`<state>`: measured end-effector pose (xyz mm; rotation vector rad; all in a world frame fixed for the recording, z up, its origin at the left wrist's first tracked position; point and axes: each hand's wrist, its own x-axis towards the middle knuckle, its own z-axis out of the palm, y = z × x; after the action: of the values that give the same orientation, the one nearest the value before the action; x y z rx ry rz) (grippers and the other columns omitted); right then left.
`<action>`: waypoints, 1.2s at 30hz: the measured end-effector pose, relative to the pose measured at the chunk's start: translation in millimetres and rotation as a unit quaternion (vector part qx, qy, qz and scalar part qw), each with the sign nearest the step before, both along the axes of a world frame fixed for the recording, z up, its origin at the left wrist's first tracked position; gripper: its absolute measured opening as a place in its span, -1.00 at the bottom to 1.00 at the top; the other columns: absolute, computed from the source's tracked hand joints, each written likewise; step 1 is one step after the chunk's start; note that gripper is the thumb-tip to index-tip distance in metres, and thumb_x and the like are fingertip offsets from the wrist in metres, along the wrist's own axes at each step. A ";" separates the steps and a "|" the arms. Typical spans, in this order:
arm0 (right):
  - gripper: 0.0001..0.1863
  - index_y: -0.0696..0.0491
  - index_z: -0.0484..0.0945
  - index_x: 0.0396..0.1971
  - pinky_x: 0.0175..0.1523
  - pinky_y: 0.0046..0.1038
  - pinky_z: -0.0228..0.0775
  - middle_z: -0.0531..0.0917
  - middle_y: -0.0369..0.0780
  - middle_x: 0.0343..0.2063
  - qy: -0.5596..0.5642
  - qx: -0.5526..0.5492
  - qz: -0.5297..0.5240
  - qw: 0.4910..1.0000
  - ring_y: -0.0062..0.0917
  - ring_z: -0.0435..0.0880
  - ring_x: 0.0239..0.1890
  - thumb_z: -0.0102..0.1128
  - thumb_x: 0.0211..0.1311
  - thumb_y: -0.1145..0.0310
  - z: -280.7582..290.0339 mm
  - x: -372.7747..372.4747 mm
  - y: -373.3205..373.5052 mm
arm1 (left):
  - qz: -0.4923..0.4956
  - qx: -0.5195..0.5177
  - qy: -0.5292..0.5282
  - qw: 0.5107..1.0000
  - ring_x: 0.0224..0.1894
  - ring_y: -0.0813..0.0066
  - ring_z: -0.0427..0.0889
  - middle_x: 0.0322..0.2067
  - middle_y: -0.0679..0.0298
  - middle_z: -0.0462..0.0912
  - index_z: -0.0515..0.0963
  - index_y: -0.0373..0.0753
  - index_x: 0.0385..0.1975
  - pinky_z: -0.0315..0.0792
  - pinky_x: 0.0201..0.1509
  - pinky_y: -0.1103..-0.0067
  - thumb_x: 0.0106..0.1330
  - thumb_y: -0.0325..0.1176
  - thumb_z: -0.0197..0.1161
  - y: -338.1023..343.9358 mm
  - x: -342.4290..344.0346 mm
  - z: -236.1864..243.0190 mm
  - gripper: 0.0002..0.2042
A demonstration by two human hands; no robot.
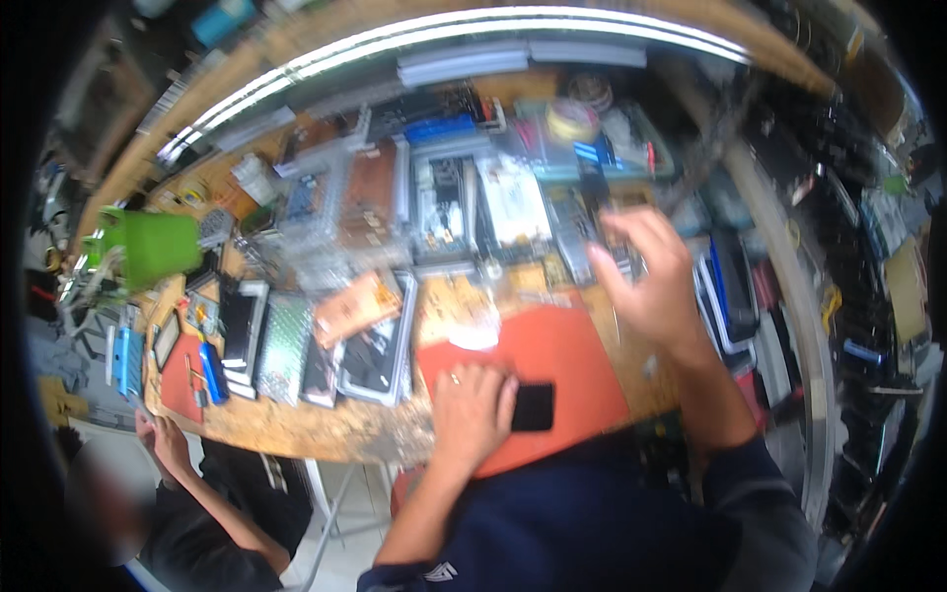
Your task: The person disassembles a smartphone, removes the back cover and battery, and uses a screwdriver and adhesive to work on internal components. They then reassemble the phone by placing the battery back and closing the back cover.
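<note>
On the orange mat [582,355], my left hand [472,409] lies with its fingers bent and a ring on one of them. Its thumb presses against the left side of a flat black phone-like device [534,407]; part of the device may be under the palm. My right hand [649,276] is raised over the right of the bench, thumb and fingers apart, with nothing seen between them. Just beyond its fingertips is a dark object [592,185], too blurred to name. A shiny bright patch, perhaps a clear film [475,326], shows past my left hand.
Left of the mat are phone-like panels [373,357], bubble wrap [283,345] and a brown packet [357,308]. Trays of parts [444,202] and a tape roll [572,120] stand behind. A green bin [158,245] is far left. Another person's hand [168,444] is at lower left.
</note>
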<state>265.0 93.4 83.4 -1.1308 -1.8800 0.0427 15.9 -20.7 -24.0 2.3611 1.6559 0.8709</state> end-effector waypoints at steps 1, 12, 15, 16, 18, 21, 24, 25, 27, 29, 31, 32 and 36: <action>-0.66 0.22 0.71 -0.06 -0.02 -0.22 0.59 0.73 -0.05 -0.19 0.014 0.014 0.022 1.000 -0.10 0.72 -0.16 0.53 0.16 0.50 18.5 -6.3 1.3 | -0.005 0.004 -0.008 1.000 -0.16 0.08 0.59 -0.29 0.16 0.58 0.64 -0.18 -0.21 0.40 -0.03 0.21 0.43 -0.29 0.41 -0.2 -1.0 0.5 -0.86; -0.71 0.20 0.75 -0.06 0.02 -0.22 0.51 0.74 -0.13 -0.17 -0.079 0.314 0.137 0.936 -0.21 0.65 -0.12 0.48 0.23 0.45 184.5 -79.4 55.6 | -0.033 0.020 0.015 0.999 -0.13 0.13 0.60 -0.25 0.18 0.58 0.68 -0.14 -0.19 0.42 -0.01 0.22 0.44 -0.21 0.41 0.8 -1.8 -7.3 -0.84; -0.65 0.16 0.77 -0.03 0.18 -0.19 0.42 0.72 -0.17 -0.09 -0.136 0.249 0.111 0.952 -0.22 0.61 0.00 0.50 0.28 0.28 187.7 -91.5 59.3 | -0.033 0.019 0.011 0.999 -0.13 0.13 0.60 -0.25 0.18 0.58 0.67 -0.15 -0.19 0.42 -0.01 0.23 0.45 -0.20 0.41 -0.2 -2.2 -7.0 -0.83; -0.65 0.16 0.77 -0.03 0.17 -0.19 0.42 0.72 -0.17 -0.09 -0.148 0.241 0.103 0.954 -0.22 0.61 0.01 0.51 0.28 0.28 188.5 -93.3 58.9 | -0.031 0.021 0.011 0.999 -0.13 0.13 0.60 -0.25 0.17 0.59 0.67 -0.15 -0.20 0.42 -0.01 0.23 0.45 -0.20 0.41 -0.4 -2.4 -6.4 -0.83; -0.66 0.15 0.77 -0.06 0.17 -0.20 0.42 0.71 -0.17 -0.09 -0.141 0.244 0.102 0.954 -0.23 0.61 0.03 0.52 0.27 0.28 190.9 -97.5 58.4 | -0.032 0.013 0.011 0.999 -0.13 0.13 0.60 -0.24 0.17 0.59 0.67 -0.15 -0.20 0.42 -0.02 0.23 0.45 -0.21 0.40 -0.2 -2.1 -4.9 -0.83; -0.67 0.14 0.76 -0.06 0.18 -0.20 0.39 0.72 -0.16 -0.08 -0.131 0.278 0.129 0.943 -0.24 0.61 0.05 0.53 0.25 0.28 195.8 -109.2 60.4 | -0.032 0.009 0.014 0.999 -0.13 0.13 0.60 -0.25 0.17 0.59 0.66 -0.15 -0.20 0.42 -0.02 0.23 0.45 -0.21 0.39 1.7 -1.2 -3.1 -0.84; -0.71 0.09 0.75 -0.06 0.20 -0.21 0.34 0.73 -0.20 -0.08 -0.188 0.300 0.148 0.923 -0.29 0.61 0.05 0.51 0.25 0.36 198.2 -128.7 67.0 | -0.030 -0.002 0.016 0.999 -0.12 0.13 0.59 -0.25 0.17 0.58 0.66 -0.15 -0.20 0.41 -0.01 0.23 0.46 -0.22 0.39 2.7 -0.9 -3.2 -0.84; -0.75 0.07 0.75 -0.10 0.19 -0.21 0.34 0.73 -0.22 -0.11 -0.194 0.299 0.150 0.922 -0.29 0.60 0.05 0.50 0.25 0.37 199.1 -132.9 69.3 | -0.029 -0.007 0.017 0.999 -0.12 0.13 0.59 -0.25 0.17 0.58 0.66 -0.15 -0.20 0.41 -0.01 0.23 0.46 -0.22 0.38 2.3 -1.2 -4.0 -0.84; -0.83 0.05 0.74 -0.17 0.17 -0.22 0.33 0.73 -0.27 -0.15 -0.205 0.301 0.153 0.919 -0.30 0.60 0.04 0.48 0.26 0.40 199.8 -139.4 73.3 | -0.027 -0.002 0.016 1.000 -0.13 0.13 0.59 -0.26 0.17 0.58 0.66 -0.15 -0.20 0.41 -0.01 0.23 0.46 -0.23 0.38 0.9 -1.5 -6.0 -0.85; -0.90 0.03 0.71 -0.27 0.12 -0.24 0.32 0.72 -0.30 -0.24 -0.158 0.322 0.170 0.918 -0.29 0.61 -0.03 0.47 0.25 0.45 199.6 -142.9 74.5 | -0.023 0.008 0.007 1.000 -0.13 0.12 0.59 -0.26 0.17 0.58 0.65 -0.16 -0.21 0.40 0.00 0.23 0.45 -0.24 0.39 0.2 -1.1 -7.9 -0.85; -0.90 0.03 0.70 -0.28 0.11 -0.25 0.30 0.72 -0.29 -0.27 -0.126 0.322 0.170 0.923 -0.29 0.61 -0.05 0.46 0.24 0.47 201.5 -143.0 72.7 | -0.019 0.015 -0.011 1.000 -0.13 0.10 0.59 -0.28 0.16 0.58 0.65 -0.19 -0.22 0.38 0.01 0.23 0.41 -0.27 0.42 0.2 -0.6 -6.1 -0.85; -0.91 0.05 0.69 -0.27 0.08 -0.28 0.34 0.71 -0.28 -0.28 -0.115 0.340 0.173 0.917 -0.33 0.63 -0.09 0.44 0.28 0.49 202.7 -143.6 70.8 | -0.023 0.039 -0.042 0.998 -0.14 0.10 0.60 -0.28 0.16 0.60 0.65 -0.20 -0.23 0.39 0.00 0.24 0.41 -0.31 0.42 0.5 -0.7 -3.0 -0.87; -0.97 0.15 0.62 -0.19 -0.09 -0.43 0.49 0.70 -0.26 -0.30 0.068 0.224 0.265 0.935 -0.55 0.67 -0.26 0.30 0.46 0.54 199.6 -138.2 48.7 | 0.003 0.128 -0.174 0.976 -0.19 0.10 0.65 -0.27 0.12 0.67 0.64 -0.25 -0.24 0.47 -0.02 0.28 0.38 -0.44 0.43 3.7 -12.1 27.0 -0.91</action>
<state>126.8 142.1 283.0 -0.2898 -1.8895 -0.0053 3.8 -17.0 3.0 2.1832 1.4847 1.4785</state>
